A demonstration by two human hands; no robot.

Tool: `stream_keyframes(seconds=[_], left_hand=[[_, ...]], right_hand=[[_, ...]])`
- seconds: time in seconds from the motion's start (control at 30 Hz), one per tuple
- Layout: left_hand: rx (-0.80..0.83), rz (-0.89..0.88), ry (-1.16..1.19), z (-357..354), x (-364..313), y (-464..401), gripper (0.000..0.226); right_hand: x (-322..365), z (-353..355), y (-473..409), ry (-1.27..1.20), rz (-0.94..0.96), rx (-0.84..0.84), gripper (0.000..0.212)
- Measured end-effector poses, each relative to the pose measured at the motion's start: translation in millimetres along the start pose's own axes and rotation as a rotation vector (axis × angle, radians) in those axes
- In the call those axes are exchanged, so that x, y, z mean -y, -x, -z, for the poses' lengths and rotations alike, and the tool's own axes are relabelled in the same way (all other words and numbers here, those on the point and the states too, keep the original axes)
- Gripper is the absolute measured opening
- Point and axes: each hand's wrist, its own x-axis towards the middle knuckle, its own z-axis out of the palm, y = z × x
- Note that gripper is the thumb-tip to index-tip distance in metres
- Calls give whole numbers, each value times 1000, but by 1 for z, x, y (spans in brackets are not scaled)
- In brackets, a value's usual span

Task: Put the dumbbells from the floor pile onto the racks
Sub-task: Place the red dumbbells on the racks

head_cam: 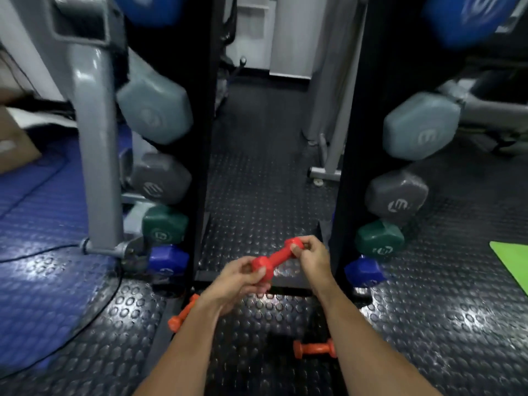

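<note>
A red dumbbell is held by both hands low between the two black rack uprights, just above the rack's base bar. Its near head is gripped by the curled fingers and thumb of the left hand; its far head is pinched by the fingertips of the right hand. The bar is tilted, its right end higher and farther away.

Two orange dumbbells are left on the black studded floor: one beside the left forearm, partly hidden by it, and one lying flat between the forearms.

On the left rack, hexagonal heads are stacked from top to bottom: blue, pale grey-blue, dark grey, green and blue-violet. The same order is seen on the right rack: pale grey-blue, dark grey, green, blue-violet. A white rounded logo, like a letter E in a ring, is printed on several heads; no other writing can be read through the blur.

A green mat is seen at the right edge, and a blue mat at the left.
</note>
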Motion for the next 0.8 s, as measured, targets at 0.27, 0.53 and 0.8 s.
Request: stream_keyframes(seconds=[0.27,0.53,0.8], left_hand=[[0,-265,-24,-16,-103,57,49],[1,-521,55,-51,-210,119,43],[10,-757,10,-82,-322,190,25]], right_hand=[[131,13,19,-39,197,52,11],[256,40,45,-104,400,77,5],[395,60,87,-157,680,84,13]])
